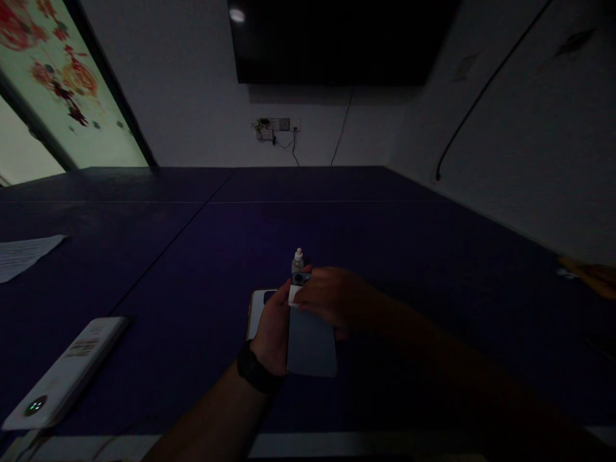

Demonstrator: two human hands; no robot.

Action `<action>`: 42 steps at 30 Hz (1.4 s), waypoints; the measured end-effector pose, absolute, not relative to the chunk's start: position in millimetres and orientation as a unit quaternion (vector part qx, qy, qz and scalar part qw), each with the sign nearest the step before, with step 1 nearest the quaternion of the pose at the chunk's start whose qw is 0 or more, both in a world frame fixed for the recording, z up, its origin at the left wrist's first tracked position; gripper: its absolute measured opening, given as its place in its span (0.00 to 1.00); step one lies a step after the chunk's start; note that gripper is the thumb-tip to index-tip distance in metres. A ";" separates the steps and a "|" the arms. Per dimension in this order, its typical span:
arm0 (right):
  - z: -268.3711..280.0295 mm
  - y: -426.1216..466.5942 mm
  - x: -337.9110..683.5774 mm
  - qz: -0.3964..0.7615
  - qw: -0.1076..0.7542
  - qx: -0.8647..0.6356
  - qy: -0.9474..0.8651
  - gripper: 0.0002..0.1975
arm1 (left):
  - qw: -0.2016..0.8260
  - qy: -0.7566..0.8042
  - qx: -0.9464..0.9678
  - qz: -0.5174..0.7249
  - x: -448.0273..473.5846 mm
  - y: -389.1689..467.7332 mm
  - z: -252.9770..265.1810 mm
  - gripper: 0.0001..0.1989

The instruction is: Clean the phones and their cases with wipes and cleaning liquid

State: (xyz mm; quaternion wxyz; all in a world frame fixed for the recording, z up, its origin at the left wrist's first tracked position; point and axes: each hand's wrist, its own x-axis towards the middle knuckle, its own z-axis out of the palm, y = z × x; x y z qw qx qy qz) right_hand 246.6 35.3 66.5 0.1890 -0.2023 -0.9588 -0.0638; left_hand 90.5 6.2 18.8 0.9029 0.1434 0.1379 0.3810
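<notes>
My left hand [274,333], with a black band on the wrist, is closed around a grey-blue smartphone [312,346], its back turned up and its camera lens at the top left. Over the upper part of that phone lies my right hand [334,295], fingers bent, pinching a small white cloth or tissue [293,296] against the back near the camera. Just beyond the hands a small clear bottle with a white cap [298,260] stands upright. A second, white-backed phone [256,313] lies on the table, partly hidden behind my left hand.
On the blue-purple table [202,359] a white power bank [67,372] with a lit display and cable sits at left. Papers [29,255] lie farther left. A wall-mounted screen [337,42] hangs above sockets [282,125]. An orange-brown item [590,276] rests at the right edge.
</notes>
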 end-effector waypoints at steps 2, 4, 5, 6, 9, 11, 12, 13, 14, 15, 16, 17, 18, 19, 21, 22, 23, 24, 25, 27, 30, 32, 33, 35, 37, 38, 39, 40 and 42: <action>61.9 16.1 241.0 -0.041 0.172 -0.147 -0.973 0.09 | 0.898 0.149 0.136 0.392 89.0 7.0 24.1 0.19; 57.6 -7.2 236.5 -0.025 0.153 -0.092 -0.984 0.10 | 0.890 0.166 0.130 0.404 87.9 7.5 28.9 0.19; 56.8 -15.6 235.7 -0.028 0.151 -0.071 -0.986 0.11 | 0.887 0.172 0.129 0.409 87.8 7.3 30.2 0.20; 57.2 -19.6 236.0 -0.031 0.143 -0.066 -0.987 0.11 | 0.886 0.175 0.126 0.410 87.9 6.9 30.7 0.20; 63.4 -1.5 242.5 -0.035 0.152 -0.114 -0.981 0.10 | 0.900 0.166 0.104 0.389 89.3 4.6 27.2 0.18; 66.5 24.6 248.7 -0.048 0.181 -0.154 -0.970 0.08 | 0.910 0.157 0.092 0.374 89.8 3.4 24.0 0.18; 66.6 35.7 251.1 -0.051 0.194 -0.188 -0.961 0.08 | 0.913 0.155 0.087 0.368 89.7 3.2 23.2 0.19; 65.7 42.8 252.4 -0.043 0.205 -0.214 -0.954 0.08 | 0.915 0.153 0.085 0.364 89.4 3.6 23.1 0.19; 64.0 44.5 252.3 -0.031 0.209 -0.225 -0.951 0.08 | 0.917 0.151 0.083 0.361 88.9 4.3 23.8 0.19; 61.8 40.7 250.8 -0.020 0.210 -0.215 -0.954 0.08 | 0.918 0.151 0.080 0.358 88.4 5.4 25.2 0.19; 59.8 32.0 248.3 -0.011 0.203 -0.191 -0.960 0.07 | 0.917 0.152 0.078 0.361 87.9 6.6 27.1 0.19; 58.3 20.1 245.1 -0.008 0.183 -0.161 -0.970 0.08 | 0.915 0.154 0.077 0.365 87.8 7.6 29.1 0.19; 57.7 7.3 242.2 -0.005 0.163 -0.120 -0.979 0.09 | 0.911 0.159 0.079 0.373 87.9 8.2 30.9 0.19; 58.2 -3.9 239.9 -0.004 0.142 -0.099 -0.985 0.11 | 0.904 0.164 0.083 0.385 88.3 8.3 32.3 0.19; 61.9 -13.5 239.0 -0.010 0.123 -0.090 -0.988 0.12 | 0.897 0.169 0.094 0.398 89.6 6.4 33.4 0.18; 64.3 -10.0 240.5 -0.014 0.122 -0.101 -0.987 0.11 | 0.897 0.166 0.099 0.396 90.3 4.7 33.0 0.17; 66.3 -1.7 243.0 -0.019 0.129 -0.131 -0.983 0.11 | 0.900 0.164 0.103 0.389 90.7 2.8 32.1 0.17; 67.6 9.9 246.1 -0.030 0.144 -0.166 -0.975 0.10 | 0.904 0.165 0.106 0.380 90.9 1.0 30.8 0.17; 67.9 22.3 249.4 -0.036 0.147 -0.201 -0.968 0.09 | 0.906 0.168 0.110 0.372 90.8 -0.3 29.3 0.18; 65.2 40.5 254.3 -0.051 0.153 -0.244 -0.956 0.09 | 0.905 0.176 0.118 0.368 89.9 -0.6 26.7 0.18; 56.2 31.8 252.0 -0.055 0.185 -0.156 -0.969 0.09 | 0.900 0.174 0.114 0.383 88.7 3.4 25.8 0.16; 52.6 6.5 246.6 -0.057 0.172 -0.109 -0.977 0.10 | 0.894 0.172 0.111 0.398 88.6 6.0 27.4 0.16; 52.9 -7.2 244.5 -0.070 0.167 -0.099 -0.978 0.11 | 0.891 0.172 0.113 0.404 88.8 6.6 28.6 0.17; 57.6 -29.2 243.2 -0.093 0.167 -0.090 -0.977 0.11 | 0.890 0.170 0.117 0.407 89.1 6.4 31.0 0.18; 64.4 -39.8 245.4 -0.109 0.166 -0.103 -0.975 0.10 | 0.893 0.167 0.114 0.402 88.9 5.4 32.9 0.19; 66.8 -41.7 246.9 -0.109 0.163 -0.112 -0.974 0.09 | 0.893 0.168 0.109 0.402 88.6 5.0 33.6 0.19; 67.7 -42.4 248.2 -0.105 0.167 -0.119 -0.973 0.09 | 0.893 0.171 0.105 0.404 88.0 4.8 34.1 0.19; 66.9 -42.8 248.9 -0.095 0.173 -0.121 -0.973 0.09 | 0.891 0.175 0.101 0.407 87.2 5.0 34.5 0.19; 60.7 -44.8 248.8 -0.071 0.193 -0.109 -0.972 0.12 | 0.887 0.178 0.098 0.415 85.3 5.7 35.4 0.20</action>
